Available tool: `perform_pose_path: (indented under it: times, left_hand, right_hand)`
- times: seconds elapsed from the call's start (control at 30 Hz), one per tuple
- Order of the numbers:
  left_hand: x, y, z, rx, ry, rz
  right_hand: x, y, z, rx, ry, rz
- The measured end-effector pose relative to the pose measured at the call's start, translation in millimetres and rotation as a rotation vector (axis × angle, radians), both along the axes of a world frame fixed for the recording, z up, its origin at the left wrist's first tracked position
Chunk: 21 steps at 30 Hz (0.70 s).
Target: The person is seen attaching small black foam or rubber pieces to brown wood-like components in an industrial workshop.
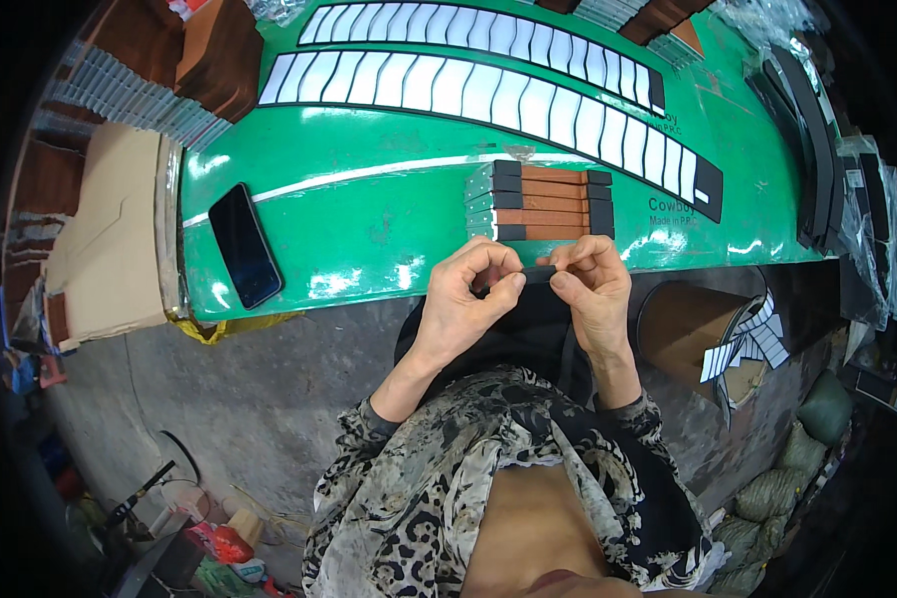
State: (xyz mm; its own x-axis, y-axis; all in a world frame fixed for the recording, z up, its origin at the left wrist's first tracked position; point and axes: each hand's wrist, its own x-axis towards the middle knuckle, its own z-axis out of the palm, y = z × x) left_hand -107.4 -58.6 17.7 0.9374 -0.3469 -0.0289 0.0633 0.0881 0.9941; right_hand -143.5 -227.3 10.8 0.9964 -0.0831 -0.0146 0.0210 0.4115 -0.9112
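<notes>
My left hand and my right hand face each other at the table's front edge. Pinched between their fingertips is a small black strip; its left end is hidden by my left fingers. Just beyond my hands, a stack of flat brown pieces with black ends lies on the green table. Farther back, two long black strips carry rows of white rectangular pieces with wavy edges.
A black phone lies at the left of the table. Brown stacked pieces and a cardboard box stand left. Long black pieces and clear plastic are at the right edge. A brown bin holding striped white scraps stands below.
</notes>
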Motion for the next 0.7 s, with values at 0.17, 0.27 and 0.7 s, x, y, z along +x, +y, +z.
perform_pose_path:
  times: [0.17, 0.27, 0.7]
  left_hand:
    - [-6.1, -3.6, -1.8, 0.028, 0.046, 0.013]
    - [-7.8, -5.3, -1.3, 0.043, 0.048, 0.04]
    - [-11.3, 3.8, -6.9, 0.232, 0.007, 0.008]
  right_hand:
    - [-6.2, -2.4, 4.9, -0.196, 0.035, -0.015]
    - [-6.6, 2.7, 8.2, -0.319, 0.05, -0.067]
    - [9.0, -5.6, 23.8, -1.595, -0.781, -0.09]
